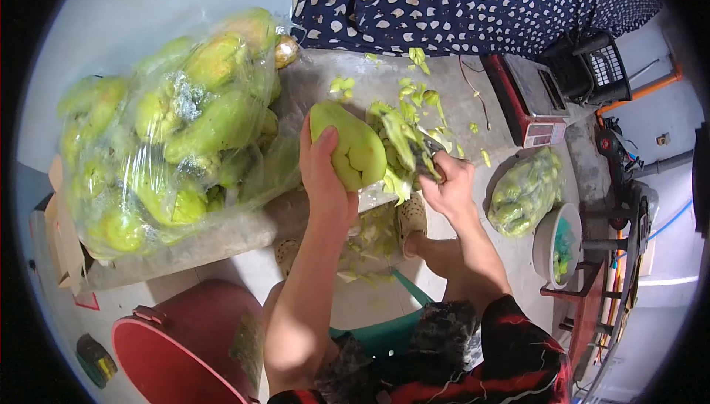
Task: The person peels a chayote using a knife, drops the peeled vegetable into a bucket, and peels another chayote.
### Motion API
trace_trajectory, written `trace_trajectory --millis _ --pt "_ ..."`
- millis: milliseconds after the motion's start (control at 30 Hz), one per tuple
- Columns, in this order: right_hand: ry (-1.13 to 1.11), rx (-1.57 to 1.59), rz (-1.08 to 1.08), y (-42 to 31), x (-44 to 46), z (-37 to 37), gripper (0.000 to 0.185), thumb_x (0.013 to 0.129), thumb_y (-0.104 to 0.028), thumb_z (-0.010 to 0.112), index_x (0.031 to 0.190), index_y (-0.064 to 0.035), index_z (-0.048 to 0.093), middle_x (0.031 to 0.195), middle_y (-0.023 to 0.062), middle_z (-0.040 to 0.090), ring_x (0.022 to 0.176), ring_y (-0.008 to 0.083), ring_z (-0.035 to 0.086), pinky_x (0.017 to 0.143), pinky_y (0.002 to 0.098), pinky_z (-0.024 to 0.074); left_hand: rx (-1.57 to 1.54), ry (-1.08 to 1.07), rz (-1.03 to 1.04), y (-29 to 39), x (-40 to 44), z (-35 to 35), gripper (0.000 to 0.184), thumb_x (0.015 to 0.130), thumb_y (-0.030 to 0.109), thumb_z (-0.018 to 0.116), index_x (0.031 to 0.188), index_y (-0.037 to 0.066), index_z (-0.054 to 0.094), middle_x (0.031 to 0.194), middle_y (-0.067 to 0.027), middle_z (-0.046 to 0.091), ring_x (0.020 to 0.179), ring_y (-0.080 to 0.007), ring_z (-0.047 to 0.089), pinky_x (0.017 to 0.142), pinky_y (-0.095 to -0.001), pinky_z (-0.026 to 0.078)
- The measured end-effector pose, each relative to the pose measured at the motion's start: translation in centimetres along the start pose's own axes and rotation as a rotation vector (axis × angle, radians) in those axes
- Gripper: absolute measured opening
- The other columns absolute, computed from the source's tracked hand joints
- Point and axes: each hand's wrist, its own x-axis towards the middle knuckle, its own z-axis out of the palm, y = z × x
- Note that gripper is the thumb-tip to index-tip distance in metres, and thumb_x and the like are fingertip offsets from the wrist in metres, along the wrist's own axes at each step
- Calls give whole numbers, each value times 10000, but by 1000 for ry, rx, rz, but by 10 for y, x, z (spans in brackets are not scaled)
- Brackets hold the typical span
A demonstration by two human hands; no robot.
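A large pale-green chayote-like fruit is held in my left hand, with the fingers round its left side. Its creased lower end faces right and down. In my right hand is a peeler or knife, partly hidden by the fingers and by green peel. Strips of peel hang between the fruit and the tool. More peel scraps lie on the grey concrete ledge behind my hands.
Clear plastic bags of green fruit fill the left of the ledge. A red scale and black basket stand at the right. Below are a red bin, another bagged bundle and a white bucket.
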Motion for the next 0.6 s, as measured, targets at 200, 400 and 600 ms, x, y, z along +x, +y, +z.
trace_trajectory --millis 200,400,600 --pt "39 111 -570 -45 -2 -13 410 670 -287 725 595 -68 387 540 63 358 436 247 405 417 366 324 52 4 -3 -9 12 -12 579 869 243 576 1381 41 397 1151 -108 541 984 -206 583 841 -336 505" --pt "53 126 -572 -41 -8 -7 307 603 -185 687 597 -68 403 544 74 367 441 272 417 420 380 343 41 -32 8 -8 7 -10 554 872 219 561 1374 47 401 1142 -107 549 989 -208 591 854 -351 505" --pt "18 30 -14 -5 1 14 271 745 -200 691 638 -44 498 539 137 519 482 319 547 480 394 443 5 30 -40 -4 -2 -1 581 895 184 518 1435 58 347 1243 -109 527 1117 -238 567 928 -376 496"
